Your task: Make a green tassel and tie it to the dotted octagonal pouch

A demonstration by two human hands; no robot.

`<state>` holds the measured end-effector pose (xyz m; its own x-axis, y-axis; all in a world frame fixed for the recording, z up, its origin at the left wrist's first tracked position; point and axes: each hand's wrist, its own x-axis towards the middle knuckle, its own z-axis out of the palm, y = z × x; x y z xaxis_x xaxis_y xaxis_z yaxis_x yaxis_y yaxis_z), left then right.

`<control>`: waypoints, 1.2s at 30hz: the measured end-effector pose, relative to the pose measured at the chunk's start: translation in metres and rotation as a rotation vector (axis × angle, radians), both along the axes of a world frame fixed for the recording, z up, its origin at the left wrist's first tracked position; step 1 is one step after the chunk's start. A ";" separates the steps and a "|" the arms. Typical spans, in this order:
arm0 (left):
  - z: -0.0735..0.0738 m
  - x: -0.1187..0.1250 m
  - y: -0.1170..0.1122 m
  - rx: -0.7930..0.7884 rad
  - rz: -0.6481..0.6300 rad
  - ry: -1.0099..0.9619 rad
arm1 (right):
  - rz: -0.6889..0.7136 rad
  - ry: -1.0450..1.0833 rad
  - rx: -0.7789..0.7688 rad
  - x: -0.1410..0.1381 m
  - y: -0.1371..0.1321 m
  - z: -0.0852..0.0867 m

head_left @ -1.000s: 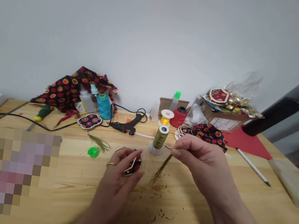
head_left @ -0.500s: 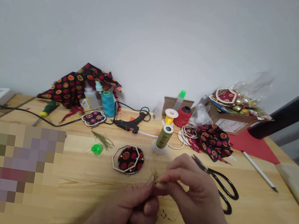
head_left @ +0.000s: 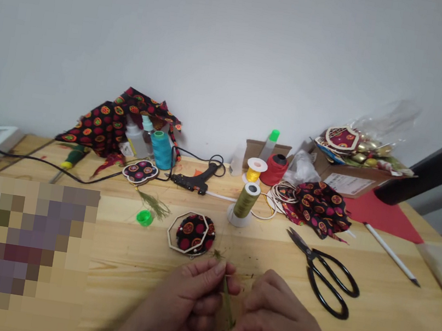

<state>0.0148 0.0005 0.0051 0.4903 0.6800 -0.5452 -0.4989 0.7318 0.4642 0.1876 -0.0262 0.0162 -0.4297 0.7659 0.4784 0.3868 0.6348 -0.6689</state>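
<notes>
My left hand (head_left: 192,299) pinches a bundle of olive-green thread (head_left: 228,301) between thumb and forefinger, and a short frayed tuft sticks out past the thumb. The bundle runs down toward me to my right hand (head_left: 278,321), whose closed fingers grip its lower end. Beyond the hands stands a spool of olive-green thread (head_left: 246,201). An octagonal wooden frame (head_left: 170,230) lies over a round piece covered in patterned fabric (head_left: 210,236). To the right of my right hand rest black-handled scissors (head_left: 311,256), blades slightly apart.
A black glue gun (head_left: 194,181) lies near the wall, its cord running left. Yellow (head_left: 253,174), red (head_left: 275,171) and teal thread spools (head_left: 162,151) stand at the back. A green cap (head_left: 144,218) and a white pen (head_left: 392,255) lie on the table. A cardboard box (head_left: 352,179) holds ornaments.
My right hand has moved down and toward me, away from my left fingertips, and a stretch of the thread bundle now shows between the hands. The view has shifted slightly.
</notes>
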 end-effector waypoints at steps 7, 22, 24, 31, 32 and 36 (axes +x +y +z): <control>0.000 -0.002 0.005 0.070 0.040 0.158 | 0.181 -0.049 0.010 -0.002 0.001 -0.017; 0.001 0.001 0.009 0.178 0.158 0.290 | 0.362 -0.081 -0.301 -0.001 -0.007 -0.060; 0.004 0.002 0.010 0.155 0.167 0.245 | 0.371 -0.079 -0.324 -0.001 -0.009 -0.070; 0.008 0.002 0.012 0.098 0.177 0.213 | 0.409 -0.085 -0.365 -0.013 -0.009 -0.092; 0.008 0.002 0.012 0.099 0.179 0.201 | 0.408 -0.090 -0.367 -0.014 -0.008 -0.093; 0.005 0.002 0.010 0.093 0.187 0.156 | 0.395 -0.118 -0.366 -0.012 -0.010 -0.091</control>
<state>0.0169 0.0109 0.0105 0.2658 0.8018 -0.5353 -0.5385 0.5840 0.6074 0.1753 -0.0358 -0.0750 -0.7527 0.6429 0.1420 0.2525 0.4811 -0.8395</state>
